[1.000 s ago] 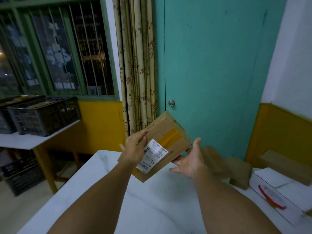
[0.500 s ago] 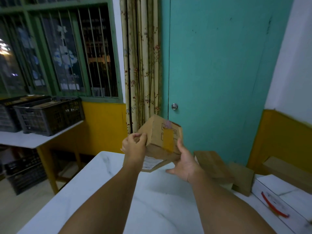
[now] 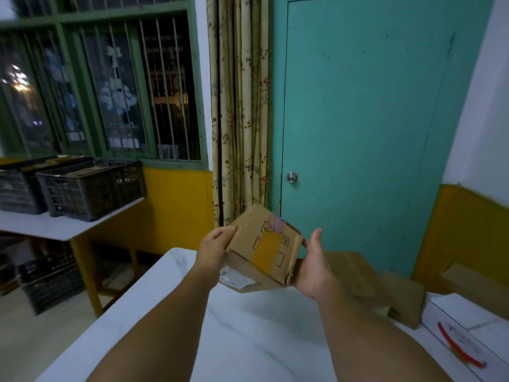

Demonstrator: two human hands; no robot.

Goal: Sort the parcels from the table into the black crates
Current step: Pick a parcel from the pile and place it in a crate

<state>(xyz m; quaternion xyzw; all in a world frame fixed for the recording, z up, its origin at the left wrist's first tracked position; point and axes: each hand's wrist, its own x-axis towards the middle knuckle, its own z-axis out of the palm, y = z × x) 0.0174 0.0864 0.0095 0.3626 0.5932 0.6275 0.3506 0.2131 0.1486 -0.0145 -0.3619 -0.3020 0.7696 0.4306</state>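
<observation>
A small cardboard parcel (image 3: 264,249) with yellow tape and printed squares on its facing side hangs in the air above the white marble table (image 3: 248,334). Its white shipping label faces down and left. My left hand (image 3: 216,250) grips the parcel's left edge with curled fingers. My right hand (image 3: 312,264) supports the right side and bottom, palm against the box, thumb up. Two black crates (image 3: 91,188) holding cardboard parcels stand on a white side table (image 3: 63,227) at the left, by the window.
More brown parcels (image 3: 358,274) and a white box with a red mark (image 3: 462,337) lie on the marble table's right part. Another black crate (image 3: 52,282) sits on the floor under the side table. A teal door and a curtain stand behind.
The parcel has been turned over in my hands: the labelled face went from facing me to facing down, and the taped end now faces me. The view has shifted slightly.
</observation>
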